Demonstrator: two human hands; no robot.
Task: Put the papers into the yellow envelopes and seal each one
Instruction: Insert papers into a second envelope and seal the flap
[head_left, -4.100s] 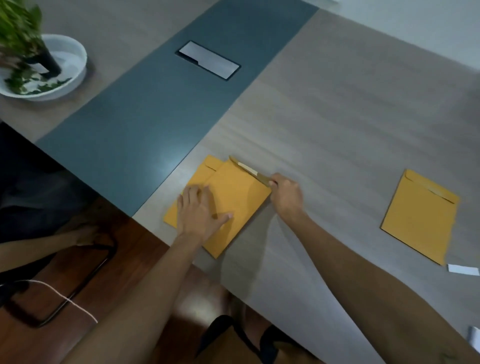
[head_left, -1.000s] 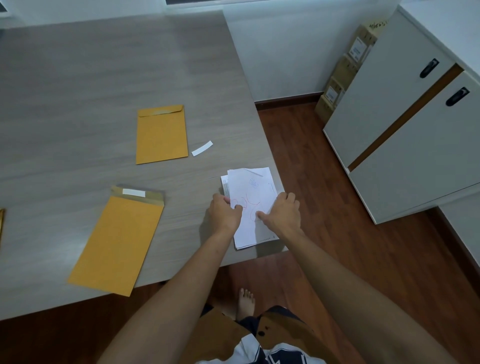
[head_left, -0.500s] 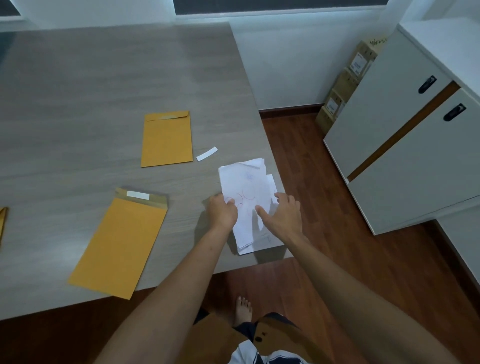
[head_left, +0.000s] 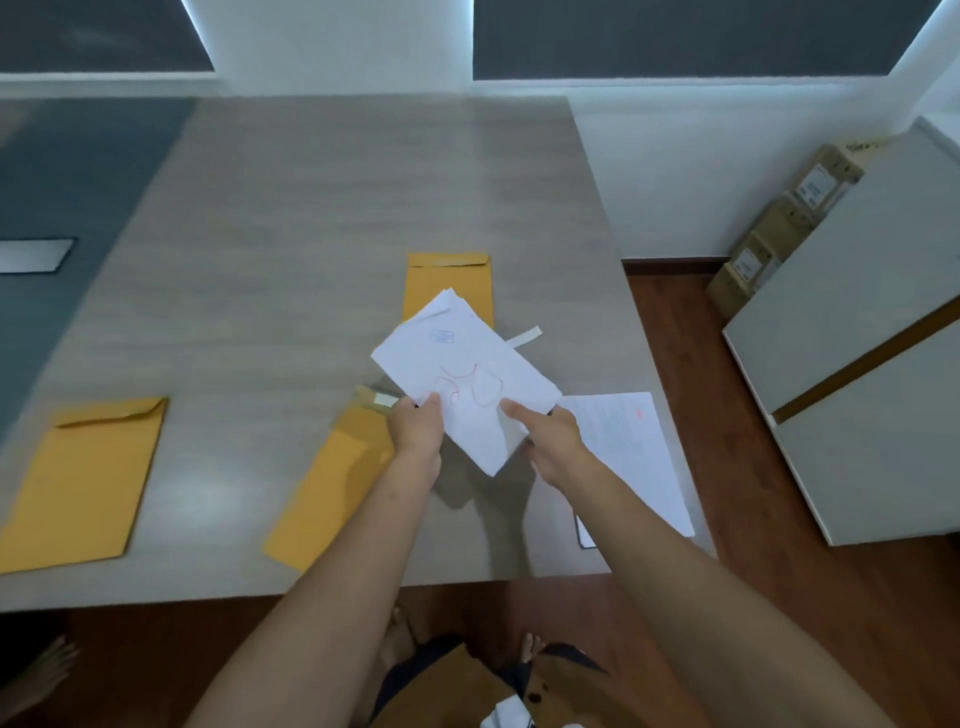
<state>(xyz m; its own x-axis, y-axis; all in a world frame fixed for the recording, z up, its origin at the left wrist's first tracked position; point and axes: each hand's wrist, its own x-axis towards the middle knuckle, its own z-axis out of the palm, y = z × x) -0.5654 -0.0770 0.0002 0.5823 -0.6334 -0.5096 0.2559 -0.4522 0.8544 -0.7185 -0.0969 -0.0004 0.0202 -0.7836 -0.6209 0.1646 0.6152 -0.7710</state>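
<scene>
Our left hand (head_left: 418, 431) and right hand (head_left: 548, 434) both pinch a small sheaf of papers (head_left: 462, 376), lifted off the counter (head_left: 311, 218). Just below the grip lies an open envelope (head_left: 332, 483), unfilled. Beyond it one envelope (head_left: 449, 283) looks sealed; far left another (head_left: 83, 483) gapes. More sheets (head_left: 631, 457) wait to the right.

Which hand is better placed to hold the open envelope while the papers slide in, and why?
Left. The left hand hovers right over the flap end of the open envelope, while the right hand sits farther off and can feed the papers.
</scene>
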